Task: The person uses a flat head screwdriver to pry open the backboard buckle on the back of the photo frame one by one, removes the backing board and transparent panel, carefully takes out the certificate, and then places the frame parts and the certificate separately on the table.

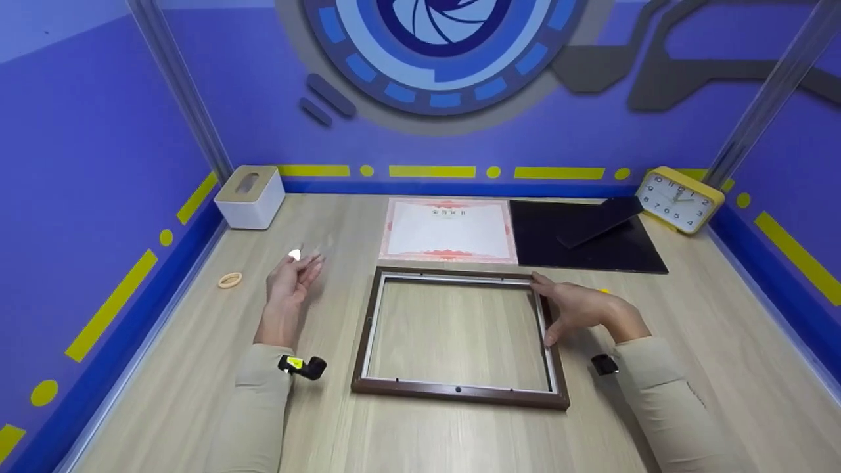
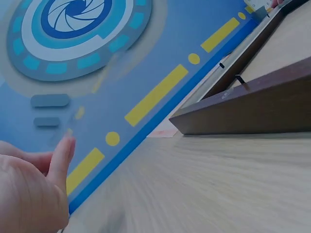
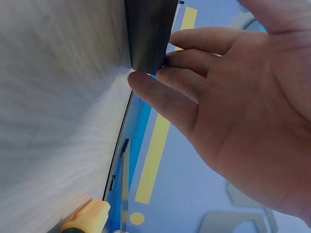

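My left hand (image 1: 287, 279) is raised left of the picture frame, its thumb and fingertips pinching a thin clear piece, seen mostly as a bright glint (image 1: 294, 253) and faint streaks. In the left wrist view the thumb (image 2: 61, 158) of that hand points up. The brown picture frame (image 1: 460, 389) has a pale inner lip and lies on the table with wood showing through it. My right hand (image 1: 581, 307) rests along its right side, thumb on the side bar and a finger at the far corner. Fairly straight fingers (image 3: 165, 97) touch the frame bar (image 3: 148, 36).
Behind the frame lie a red-bordered certificate (image 1: 449, 230) and a black backing board (image 1: 539, 230) with its stand leg (image 1: 601, 223) raised. A yellow clock (image 1: 681, 200) and a tissue box (image 1: 253, 200) stand at the back corners. A pale ring (image 1: 230, 280) lies left; a yellow-and-black object (image 3: 92, 216) is at the right.
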{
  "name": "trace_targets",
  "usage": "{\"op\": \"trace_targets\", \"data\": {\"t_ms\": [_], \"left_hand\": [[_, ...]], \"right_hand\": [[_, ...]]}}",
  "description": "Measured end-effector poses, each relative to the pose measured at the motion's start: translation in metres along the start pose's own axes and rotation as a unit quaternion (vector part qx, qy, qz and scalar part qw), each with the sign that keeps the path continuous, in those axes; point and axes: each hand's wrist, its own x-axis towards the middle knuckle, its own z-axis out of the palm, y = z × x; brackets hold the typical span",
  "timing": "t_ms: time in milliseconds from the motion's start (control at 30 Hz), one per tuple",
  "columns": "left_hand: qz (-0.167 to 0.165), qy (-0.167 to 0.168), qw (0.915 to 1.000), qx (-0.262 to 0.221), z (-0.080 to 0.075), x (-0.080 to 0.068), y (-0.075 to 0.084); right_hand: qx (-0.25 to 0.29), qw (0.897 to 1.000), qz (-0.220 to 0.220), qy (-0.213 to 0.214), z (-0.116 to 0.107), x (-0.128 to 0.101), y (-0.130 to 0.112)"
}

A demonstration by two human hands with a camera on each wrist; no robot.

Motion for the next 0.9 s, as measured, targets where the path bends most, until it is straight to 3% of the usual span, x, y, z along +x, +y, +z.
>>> {"op": "trace_targets", "data": {"t_ms": [200, 333, 533, 767, 900], "left_hand": [[0.020, 0.090, 0.9955, -0.022, -0.005, 0.001, 0.003], [0.019, 0.128, 0.9911, -0.034, -0.009, 0.001, 0.001], [0.035, 0.138, 0.9896, -0.017, -0.016, 0.003, -0.010], [0.042, 0.180, 0.9824, 0.027, -0.011, 0.004, -0.020], [0.042, 0.162, 0.9802, 0.105, -0.002, -0.004, -0.019]], "right_hand": [[-0.003, 1.000, -0.006, 0.004, -0.001, -0.001, 0.000], [-0.002, 1.000, -0.005, 0.005, -0.001, -0.001, 0.000], [-0.002, 1.000, -0.006, 0.002, 0.002, -0.001, 0.000], [0.004, 1.000, -0.009, 0.005, 0.002, -0.001, -0.001], [0.004, 1.000, -0.003, 0.004, 0.000, -0.001, -0.001]]}}
